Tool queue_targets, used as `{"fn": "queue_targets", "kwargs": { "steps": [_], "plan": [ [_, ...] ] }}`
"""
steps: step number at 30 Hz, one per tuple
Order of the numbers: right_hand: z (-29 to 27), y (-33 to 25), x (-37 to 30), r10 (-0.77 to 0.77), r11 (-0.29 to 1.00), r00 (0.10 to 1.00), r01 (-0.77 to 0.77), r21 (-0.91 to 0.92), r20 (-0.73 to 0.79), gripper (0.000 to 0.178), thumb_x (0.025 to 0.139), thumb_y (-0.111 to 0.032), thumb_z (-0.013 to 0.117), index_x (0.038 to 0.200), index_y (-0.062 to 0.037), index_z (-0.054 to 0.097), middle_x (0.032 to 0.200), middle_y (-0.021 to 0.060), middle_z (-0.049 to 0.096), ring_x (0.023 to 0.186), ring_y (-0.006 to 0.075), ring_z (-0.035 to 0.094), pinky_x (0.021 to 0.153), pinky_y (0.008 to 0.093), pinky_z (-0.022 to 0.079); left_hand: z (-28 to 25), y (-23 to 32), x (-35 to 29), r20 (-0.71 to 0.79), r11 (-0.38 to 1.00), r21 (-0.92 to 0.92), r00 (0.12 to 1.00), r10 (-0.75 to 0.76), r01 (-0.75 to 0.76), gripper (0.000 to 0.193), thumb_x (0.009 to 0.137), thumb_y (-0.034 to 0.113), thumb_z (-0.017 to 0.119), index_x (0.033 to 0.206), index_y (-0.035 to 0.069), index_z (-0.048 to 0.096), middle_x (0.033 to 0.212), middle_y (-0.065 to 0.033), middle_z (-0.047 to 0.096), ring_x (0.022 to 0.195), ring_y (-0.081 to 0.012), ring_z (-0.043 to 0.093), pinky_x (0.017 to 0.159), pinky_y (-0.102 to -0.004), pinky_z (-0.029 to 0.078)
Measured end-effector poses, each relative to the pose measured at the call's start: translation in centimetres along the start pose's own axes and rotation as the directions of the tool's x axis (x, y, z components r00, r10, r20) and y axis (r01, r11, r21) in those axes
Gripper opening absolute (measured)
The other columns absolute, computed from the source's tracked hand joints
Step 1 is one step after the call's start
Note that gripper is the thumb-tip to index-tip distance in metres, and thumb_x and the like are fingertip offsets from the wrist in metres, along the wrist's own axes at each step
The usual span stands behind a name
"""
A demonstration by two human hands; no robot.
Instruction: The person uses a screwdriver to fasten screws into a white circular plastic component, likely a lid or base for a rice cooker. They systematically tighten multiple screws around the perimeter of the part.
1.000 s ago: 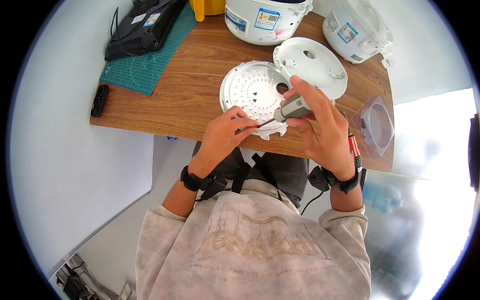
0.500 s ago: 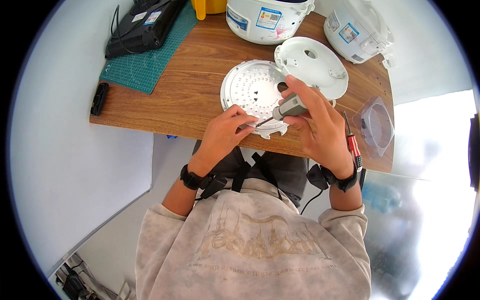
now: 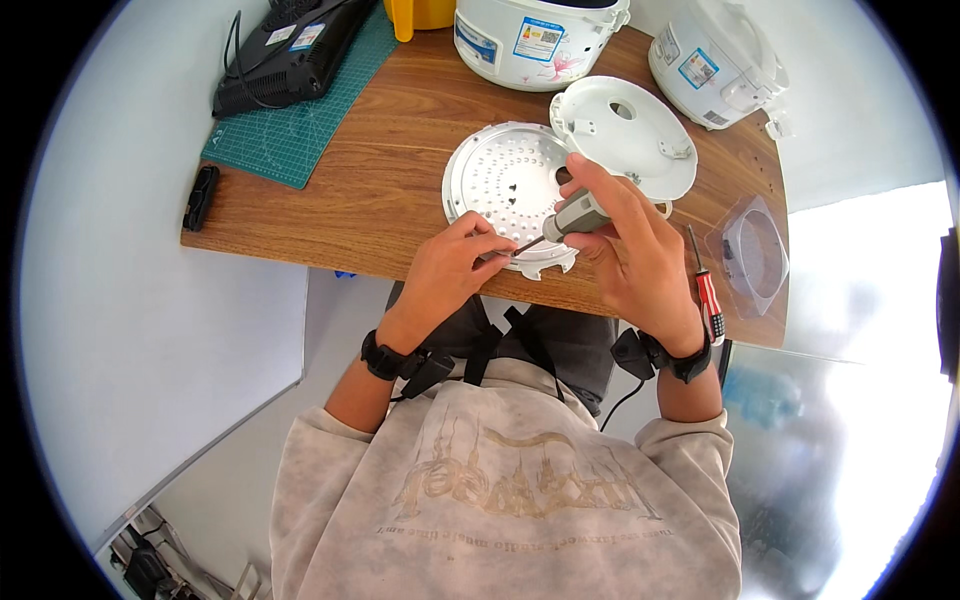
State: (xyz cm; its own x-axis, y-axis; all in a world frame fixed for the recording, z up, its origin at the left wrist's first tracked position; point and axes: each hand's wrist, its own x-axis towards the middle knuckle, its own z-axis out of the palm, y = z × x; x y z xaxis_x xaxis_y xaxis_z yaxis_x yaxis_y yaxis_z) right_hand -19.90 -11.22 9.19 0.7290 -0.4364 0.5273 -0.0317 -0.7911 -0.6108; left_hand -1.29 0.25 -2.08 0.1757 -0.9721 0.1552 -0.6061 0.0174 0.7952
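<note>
A grey electric screwdriver (image 3: 577,216) is gripped in my right hand (image 3: 645,262). Its thin bit slants down and left to the near rim of a round, dimpled metal plate (image 3: 487,178). There my left hand (image 3: 452,266) has thumb and fingertips pinched beside the bit's tip; whatever they hold, if anything, is too small to make out. The plate looks like a rice cooker's inner lid and lies flat near the table's front edge. Touching its far right side is a white oval plastic lid (image 3: 648,137), lying with its inner side up.
Two white rice cooker bodies (image 3: 530,48) (image 3: 712,62) stand at the back. Right of my right hand lie a red-handled screwdriver (image 3: 709,298) and a clear plastic piece (image 3: 755,255). A green cutting mat (image 3: 265,145) bears a black device (image 3: 305,75); a small black object (image 3: 200,198) lies at the left edge.
Very little differs. The whole view has shifted slightly, while both hands, the electric screwdriver and the metal plate keep almost the same positions.
</note>
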Motion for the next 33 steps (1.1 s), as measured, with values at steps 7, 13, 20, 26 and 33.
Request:
{"fn": "queue_targets", "kwargs": {
  "steps": [7,13,20,26,33],
  "plan": [
    [0.0,0.1,-0.1,0.013,1.000,1.000,-0.013,-0.001,0.003,0.068,0.082,0.013,0.068,0.144,-0.0120,0.055,0.106,0.0154,0.064,0.086,0.0311,0.065,0.071,0.0387,0.056,0.0,0.2,0.0,-0.007,1.000,0.008,1.000,0.006,-0.006,0.019,0.088,0.015,0.077,0.107,0.012,0.078,0.097,-0.0019,0.060,0.084,-0.0193,0.062,0.073,-0.0322,0.052],
    [0.0,0.1,-0.2,-0.004,1.000,1.000,0.003,0.011,0.012,0.069,0.082,0.015,0.066,0.144,-0.0110,0.055,0.106,0.0153,0.064,0.085,0.0306,0.065,0.070,0.0384,0.056,0.1,0.3,0.1,-0.028,1.000,0.028,1.000,0.008,-0.007,0.017,0.087,0.016,0.078,0.103,0.012,0.079,0.095,-0.0017,0.061,0.082,-0.0190,0.063,0.071,-0.0320,0.052],
    [0.0,-0.2,-0.1,-0.012,1.000,1.000,0.012,-0.010,0.021,0.070,0.079,0.018,0.063,0.143,-0.0095,0.056,0.108,0.0146,0.064,0.088,0.0289,0.066,0.071,0.0376,0.057,0.4,0.1,0.3,-0.060,1.000,0.017,0.998,0.008,-0.007,0.014,0.086,0.015,0.079,0.098,0.010,0.079,0.094,-0.0010,0.062,0.076,-0.0175,0.064,0.067,-0.0306,0.051],
    [0.1,-0.8,0.3,-0.003,1.000,0.997,0.002,0.018,0.082,0.067,0.079,0.016,0.064,0.141,-0.0090,0.057,0.109,0.0141,0.064,0.090,0.0299,0.066,0.072,0.0378,0.057,0.4,0.1,0.3,-0.048,0.999,-0.039,0.998,-0.028,0.026,0.014,0.087,0.020,0.077,0.098,0.013,0.079,0.093,0.0003,0.063,0.079,-0.0220,0.066,0.069,-0.0344,0.053],
    [0.0,-1.0,0.3,-0.014,0.999,0.997,0.017,-0.042,0.078,0.067,0.079,0.017,0.063,0.140,-0.0100,0.058,0.107,0.0134,0.063,0.088,0.0298,0.067,0.072,0.0376,0.058,0.3,-0.3,0.4,-0.024,0.996,-0.089,1.000,-0.014,0.012,0.013,0.088,0.016,0.076,0.099,0.010,0.078,0.094,-0.0022,0.063,0.078,-0.0211,0.064,0.069,-0.0325,0.052]
  ]
}}
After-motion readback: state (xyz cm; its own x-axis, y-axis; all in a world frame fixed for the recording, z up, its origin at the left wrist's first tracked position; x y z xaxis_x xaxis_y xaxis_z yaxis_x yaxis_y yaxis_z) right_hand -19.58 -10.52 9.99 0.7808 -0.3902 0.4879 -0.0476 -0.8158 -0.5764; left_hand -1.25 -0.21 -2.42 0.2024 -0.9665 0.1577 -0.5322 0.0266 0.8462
